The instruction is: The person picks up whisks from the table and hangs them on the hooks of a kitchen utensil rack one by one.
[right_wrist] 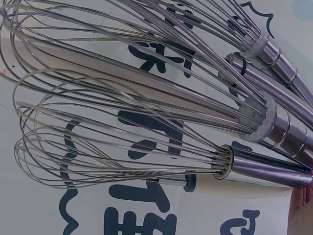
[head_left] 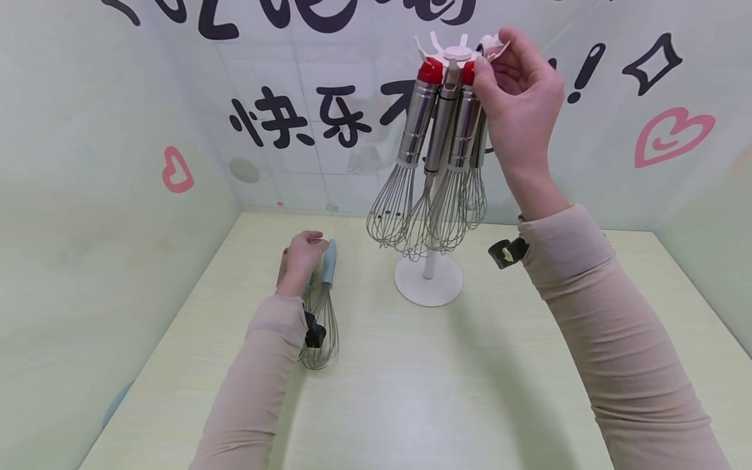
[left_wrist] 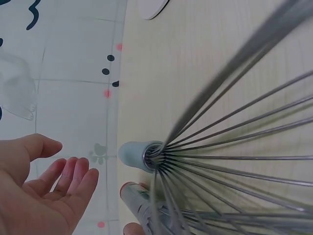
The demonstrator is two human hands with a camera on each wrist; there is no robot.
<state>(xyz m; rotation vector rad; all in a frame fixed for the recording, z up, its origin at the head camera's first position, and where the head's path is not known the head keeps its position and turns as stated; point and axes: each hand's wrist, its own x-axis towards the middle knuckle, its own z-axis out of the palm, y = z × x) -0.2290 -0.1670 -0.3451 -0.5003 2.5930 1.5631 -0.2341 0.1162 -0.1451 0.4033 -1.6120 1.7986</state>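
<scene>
My right hand (head_left: 523,98) is raised at the top of a white rack (head_left: 457,53), its thumb and forefinger pinching the rack near one hook. Metal whisks (head_left: 417,124) hang there, wires down, two handles with red ends. Close up in the right wrist view, one silver-handled whisk (right_wrist: 269,169) lies nearest the hand's edge. Low on the left, my left hand (head_left: 302,258) is over whisks on the table, fingers loosely bent. The left wrist view shows nothing between that thumb and fingers, beside a whisk with a light blue handle (left_wrist: 134,152). Another handle (left_wrist: 139,200) lies alongside.
The rack's round white base (head_left: 429,290) stands on the pale table (head_left: 376,391), towards the back. A printed sheet (head_left: 282,183) with black characters and pink hearts forms the back wall. A small blue shape (head_left: 117,403) shows at the left table edge.
</scene>
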